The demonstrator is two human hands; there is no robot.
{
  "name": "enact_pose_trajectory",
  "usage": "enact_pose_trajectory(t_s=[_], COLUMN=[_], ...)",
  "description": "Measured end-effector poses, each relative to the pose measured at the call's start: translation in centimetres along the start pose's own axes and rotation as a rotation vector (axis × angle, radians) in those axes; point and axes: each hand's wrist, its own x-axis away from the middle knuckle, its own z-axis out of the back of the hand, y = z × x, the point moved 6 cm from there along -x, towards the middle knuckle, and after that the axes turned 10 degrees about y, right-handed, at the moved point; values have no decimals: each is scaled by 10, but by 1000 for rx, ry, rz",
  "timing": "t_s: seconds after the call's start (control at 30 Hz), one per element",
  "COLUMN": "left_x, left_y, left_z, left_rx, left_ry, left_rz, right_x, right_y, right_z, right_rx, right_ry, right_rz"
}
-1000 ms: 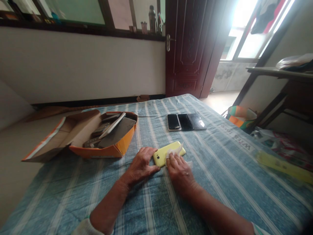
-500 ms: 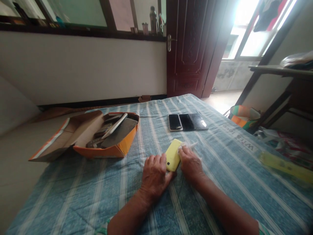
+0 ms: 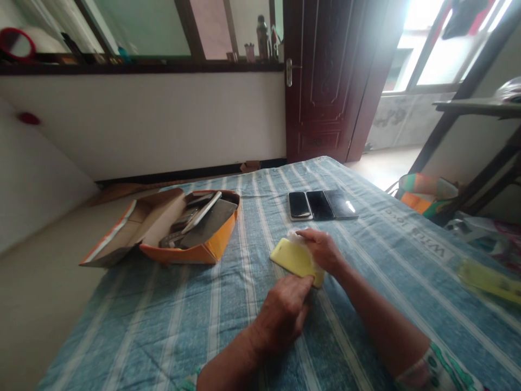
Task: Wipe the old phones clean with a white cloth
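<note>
A yellow phone (image 3: 293, 257) lies tilted just above the striped cloth, its long edge slanting down to the right. My left hand (image 3: 287, 308) is closed on its near lower edge, the fingertips at its right end. In my right hand (image 3: 323, 248) is a thin white tissue (image 3: 298, 237), held against the phone's far side and right end. The right hand's fingers are bent round the tissue and partly hide the phone. Beyond the hands lie three dark-screened devices side by side: a phone with a light rim (image 3: 299, 205), a black phone (image 3: 319, 205) and a greyish one (image 3: 342, 204).
An orange cardboard box (image 3: 215, 239) with its lid folded open to the left holds several phones and flat devices. The blue striped cloth (image 3: 163, 326) covers the surface. A yellow packet (image 3: 488, 279) lies at the right edge. A dark red door (image 3: 321, 108) stands behind.
The yellow phone has turned from nearly upright to slanting across. My left hand has shifted right to its lower edge, and my right hand with the tissue has moved over its far side.
</note>
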Motion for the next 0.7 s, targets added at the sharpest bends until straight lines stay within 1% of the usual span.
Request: enact_pose_trajectory(t_s=[0.03, 0.07, 0.1, 0.17, 0.2, 0.27, 0.37, 0.43, 0.5, 0.6, 0.7], left_x=[-2, -5, -8, -18, -24, -37, -56, -65, -69, -67, -57], left_y=[-7, -17, -27, -50, -60, -72, -83, -87, -89, -93, -96], left_z=[5, 10, 16, 25, 27, 27, 21, 19, 17, 17, 18], left_rx=[-16, -50, -68, -84, -77, -32, 61, 107, 132, 112, 11], left_ry=[39, 60, 78, 73, 52, -43, -198, -255, -288, -281, -214], left_rz=[-5, 21, 58, 154, 175, 168, 169, 186, 188, 182, 209], right_x=[-2, -2, -2, -1, -1, -1, -1, -2, -2, -2, 0], right_y=[5, 9, 14, 21, 23, 23, 20, 21, 24, 25, 18], right_z=[6, 12, 18, 28, 32, 36, 37, 37, 38, 40, 37], right_rx=[-32, -60, -83, -118, -125, -123, -111, -103, -88, -45, 48], right_ry=[54, 110, 160, 232, 252, 266, 263, 265, 275, 315, 321], right_rz=[-22, -47, -73, -118, -131, -130, -123, -137, -141, -91, 35])
